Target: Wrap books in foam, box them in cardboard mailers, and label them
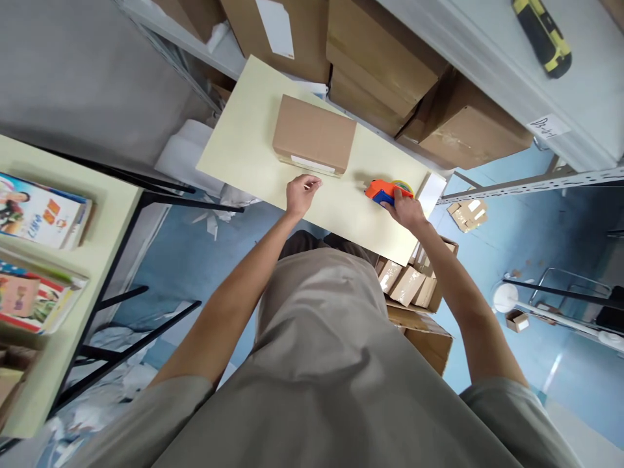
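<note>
A closed brown cardboard box (314, 133) lies on the pale yellow tabletop (234, 140), with a white label (312, 164) along its near side. Just in front of that side is my left hand (299, 195), its fingers curled together in a pinch. A small pale bit shows at the fingertips, too small to name. To the right of the box, my right hand (405, 207) grips an orange and blue tape dispenser (381, 190) over the table. Part of its tape roll (403, 184) shows behind my fingers.
Large cartons (385, 45) fill the shelf behind the table. A yellow and black utility knife (543, 39) lies on the upper shelf (592, 110). Below the table's right end stands an open carton of small boxes (409, 286). Books (41, 211) lie on another table to the left.
</note>
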Tool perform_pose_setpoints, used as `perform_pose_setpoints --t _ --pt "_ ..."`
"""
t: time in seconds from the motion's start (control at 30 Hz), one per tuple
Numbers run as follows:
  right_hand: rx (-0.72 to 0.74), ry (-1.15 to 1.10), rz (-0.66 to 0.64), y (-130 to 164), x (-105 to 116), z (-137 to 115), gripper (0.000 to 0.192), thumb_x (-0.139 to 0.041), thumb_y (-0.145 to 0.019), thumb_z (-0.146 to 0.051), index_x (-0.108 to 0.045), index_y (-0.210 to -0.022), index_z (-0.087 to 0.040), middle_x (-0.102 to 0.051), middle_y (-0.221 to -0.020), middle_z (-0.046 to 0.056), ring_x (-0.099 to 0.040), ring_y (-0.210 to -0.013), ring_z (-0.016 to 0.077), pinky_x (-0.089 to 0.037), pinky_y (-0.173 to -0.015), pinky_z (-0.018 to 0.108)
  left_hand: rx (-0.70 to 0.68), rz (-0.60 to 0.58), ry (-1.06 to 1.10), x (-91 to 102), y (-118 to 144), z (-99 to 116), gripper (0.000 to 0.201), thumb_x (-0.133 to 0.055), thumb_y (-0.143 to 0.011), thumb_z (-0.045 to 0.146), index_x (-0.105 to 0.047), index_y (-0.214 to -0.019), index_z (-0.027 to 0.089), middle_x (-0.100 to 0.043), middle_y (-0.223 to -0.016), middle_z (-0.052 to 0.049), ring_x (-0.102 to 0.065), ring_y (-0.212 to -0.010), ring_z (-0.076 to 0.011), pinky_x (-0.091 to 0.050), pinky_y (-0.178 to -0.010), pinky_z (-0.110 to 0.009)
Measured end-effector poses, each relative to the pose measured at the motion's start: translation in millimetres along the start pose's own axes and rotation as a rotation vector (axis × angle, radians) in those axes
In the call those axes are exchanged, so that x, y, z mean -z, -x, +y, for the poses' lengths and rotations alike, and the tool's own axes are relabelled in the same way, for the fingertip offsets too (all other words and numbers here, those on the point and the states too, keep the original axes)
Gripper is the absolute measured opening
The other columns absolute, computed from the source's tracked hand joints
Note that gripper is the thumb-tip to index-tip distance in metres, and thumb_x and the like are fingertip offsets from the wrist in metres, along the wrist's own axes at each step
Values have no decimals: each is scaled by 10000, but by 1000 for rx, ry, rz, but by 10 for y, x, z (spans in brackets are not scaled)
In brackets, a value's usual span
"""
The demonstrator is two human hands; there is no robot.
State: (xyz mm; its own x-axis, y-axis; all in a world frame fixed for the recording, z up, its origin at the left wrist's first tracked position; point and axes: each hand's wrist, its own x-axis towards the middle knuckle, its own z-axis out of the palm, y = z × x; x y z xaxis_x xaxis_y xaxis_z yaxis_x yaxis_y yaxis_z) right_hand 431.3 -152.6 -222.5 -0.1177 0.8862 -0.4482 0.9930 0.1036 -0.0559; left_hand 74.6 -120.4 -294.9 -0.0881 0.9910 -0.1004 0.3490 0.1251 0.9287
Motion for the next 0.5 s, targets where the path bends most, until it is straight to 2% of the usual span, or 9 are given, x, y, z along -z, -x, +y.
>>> perform_pose_setpoints --t 0.17,0.3,0.5 --pt "8 -96 57 -111 -110 7 1036 -188 -1069 -937 -510 -1483 -43 -777 -1150 308 -777 -1094 459 -611 -995 593 9 103 -7 -79 -93 -96 82 -751 -974 207 -826 -947 226 -867 -1057 -67 -775 -994 -231 -616 -946 -370" --pt "-28 -107 21 -166 -144 -100 1071 -190 -1057 -950 -505 -1505 -30 -777 -1174 335 -779 -1096 475 -599 -1014 621 6 147 -49 -87 -172 -182 70 -757 -980 226 -825 -966 235 -857 -1041 -64 -751 -1025 -242 -605 -960 -378" --pt "-80 -51 -30 -237 -103 -255 970 -279 -1136 -826 -450 -1598 9 -786 -1202 347 -794 -1106 467 -604 -1016 581 86 259 0 -200 -221 -195 42 -793 -987 271 -821 -980 240 -852 -1047 -66 -754 -1046 -256 -582 -1096 -413"
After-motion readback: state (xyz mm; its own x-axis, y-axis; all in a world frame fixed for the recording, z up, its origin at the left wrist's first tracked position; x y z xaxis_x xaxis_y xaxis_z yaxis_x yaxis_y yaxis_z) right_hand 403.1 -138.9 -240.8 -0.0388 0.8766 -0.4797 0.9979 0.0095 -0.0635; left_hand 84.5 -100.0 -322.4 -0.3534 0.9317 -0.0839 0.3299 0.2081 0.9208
